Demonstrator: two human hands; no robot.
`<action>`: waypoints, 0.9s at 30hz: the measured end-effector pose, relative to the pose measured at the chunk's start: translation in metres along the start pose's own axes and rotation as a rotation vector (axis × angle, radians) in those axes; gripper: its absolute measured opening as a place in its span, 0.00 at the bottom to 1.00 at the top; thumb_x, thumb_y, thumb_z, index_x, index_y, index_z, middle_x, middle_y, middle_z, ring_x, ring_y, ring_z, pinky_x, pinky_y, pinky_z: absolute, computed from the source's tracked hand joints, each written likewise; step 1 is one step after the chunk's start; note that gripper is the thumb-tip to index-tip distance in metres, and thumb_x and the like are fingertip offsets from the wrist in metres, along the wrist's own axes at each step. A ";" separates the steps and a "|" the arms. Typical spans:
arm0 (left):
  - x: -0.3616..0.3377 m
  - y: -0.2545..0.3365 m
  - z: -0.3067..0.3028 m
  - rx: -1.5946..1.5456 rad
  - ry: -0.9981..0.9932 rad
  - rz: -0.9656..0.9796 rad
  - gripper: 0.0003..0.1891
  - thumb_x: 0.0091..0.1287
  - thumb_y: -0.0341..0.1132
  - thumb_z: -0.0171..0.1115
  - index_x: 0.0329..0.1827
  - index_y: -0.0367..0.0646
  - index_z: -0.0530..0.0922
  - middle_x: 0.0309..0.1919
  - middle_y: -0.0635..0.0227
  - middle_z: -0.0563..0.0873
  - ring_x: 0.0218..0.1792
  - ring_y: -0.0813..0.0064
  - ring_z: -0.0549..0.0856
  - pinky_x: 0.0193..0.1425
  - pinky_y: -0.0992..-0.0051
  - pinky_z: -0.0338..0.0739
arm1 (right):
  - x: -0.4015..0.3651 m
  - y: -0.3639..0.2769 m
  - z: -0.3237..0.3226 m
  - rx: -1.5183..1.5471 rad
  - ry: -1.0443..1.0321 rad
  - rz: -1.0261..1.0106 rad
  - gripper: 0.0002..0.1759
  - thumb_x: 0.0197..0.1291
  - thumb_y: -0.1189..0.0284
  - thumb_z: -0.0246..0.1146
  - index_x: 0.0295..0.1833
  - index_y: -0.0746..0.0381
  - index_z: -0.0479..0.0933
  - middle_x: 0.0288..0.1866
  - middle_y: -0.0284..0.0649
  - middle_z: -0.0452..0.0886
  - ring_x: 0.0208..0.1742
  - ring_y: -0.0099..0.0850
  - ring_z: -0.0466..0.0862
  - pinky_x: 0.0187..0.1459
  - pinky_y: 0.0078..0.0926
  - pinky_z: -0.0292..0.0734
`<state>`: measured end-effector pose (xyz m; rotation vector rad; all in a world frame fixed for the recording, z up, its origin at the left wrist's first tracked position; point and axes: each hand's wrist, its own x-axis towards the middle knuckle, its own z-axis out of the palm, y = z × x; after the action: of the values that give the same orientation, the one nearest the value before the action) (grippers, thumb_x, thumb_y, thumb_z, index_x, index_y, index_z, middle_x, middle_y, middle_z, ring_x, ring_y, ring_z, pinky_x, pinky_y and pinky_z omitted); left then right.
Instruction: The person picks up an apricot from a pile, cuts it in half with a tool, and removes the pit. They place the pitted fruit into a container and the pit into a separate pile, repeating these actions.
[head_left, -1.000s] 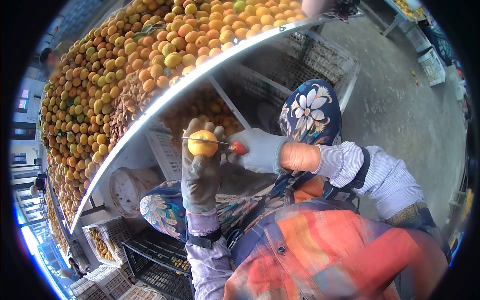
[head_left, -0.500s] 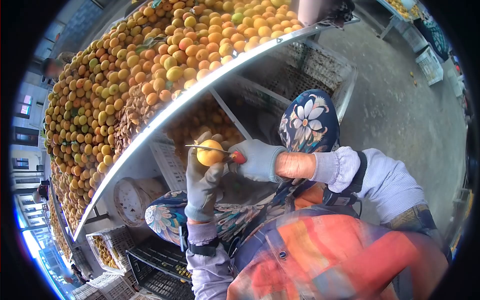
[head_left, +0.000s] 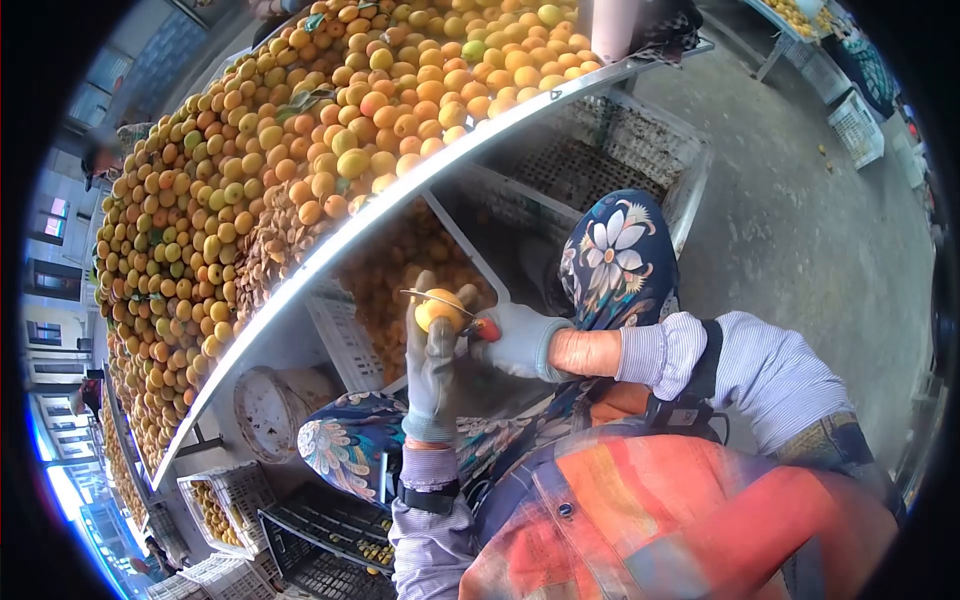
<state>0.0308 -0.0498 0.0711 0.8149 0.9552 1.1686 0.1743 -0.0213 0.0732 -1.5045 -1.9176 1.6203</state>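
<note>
A fruit-processing yard: a long metal tabletop (head_left: 400,205) heaped with apricots (head_left: 300,130), plastic crates (head_left: 620,150) stacked beneath it, bare concrete floor (head_left: 800,230) beside it.

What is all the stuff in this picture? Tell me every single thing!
apricots: a great many, orange and yellow-green, heaped on the table
table: one, pale metal edge, running from upper right to lower left
pits: one pile, brown, on the table near its edge
grey crate: one, under the table's far end
round tub: one, whitish, below the table
black crate: one, low on the left
fruit: one, yellow-orange, in the left hand
knife: one, red handle, thin blade at the fruit's top
left hand: one, grey glove, holding the fruit
right hand: one, grey glove, gripping the knife
</note>
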 end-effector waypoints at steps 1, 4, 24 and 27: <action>0.005 0.003 0.002 0.110 0.012 0.074 0.37 0.70 0.55 0.55 0.73 0.39 0.58 0.60 0.55 0.77 0.56 0.71 0.78 0.57 0.75 0.75 | 0.002 0.002 -0.002 0.005 0.021 -0.009 0.11 0.55 0.67 0.61 0.40 0.62 0.80 0.34 0.45 0.84 0.40 0.40 0.84 0.43 0.33 0.76; 0.011 0.001 -0.011 0.208 -0.010 0.167 0.34 0.71 0.54 0.55 0.70 0.39 0.62 0.58 0.57 0.78 0.54 0.72 0.79 0.59 0.74 0.75 | 0.008 0.002 -0.006 0.004 0.026 -0.048 0.11 0.56 0.67 0.61 0.40 0.63 0.80 0.34 0.45 0.84 0.38 0.36 0.84 0.41 0.33 0.76; 0.012 0.004 0.015 0.157 0.129 0.030 0.25 0.73 0.48 0.53 0.64 0.38 0.69 0.46 0.65 0.82 0.41 0.79 0.81 0.41 0.82 0.76 | 0.017 0.022 0.017 0.080 0.194 -0.049 0.11 0.56 0.68 0.61 0.41 0.62 0.80 0.35 0.48 0.84 0.40 0.44 0.84 0.42 0.36 0.77; 0.016 0.000 0.024 -0.066 0.161 0.015 0.24 0.75 0.52 0.45 0.54 0.39 0.75 0.44 0.63 0.83 0.38 0.78 0.81 0.40 0.79 0.75 | 0.024 0.027 0.034 0.019 0.314 -0.029 0.12 0.56 0.66 0.59 0.41 0.61 0.81 0.39 0.52 0.84 0.46 0.49 0.83 0.45 0.38 0.78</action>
<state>0.0546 -0.0353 0.0777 0.6838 1.0383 1.2870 0.1538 -0.0269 0.0282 -1.6047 -1.7387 1.2943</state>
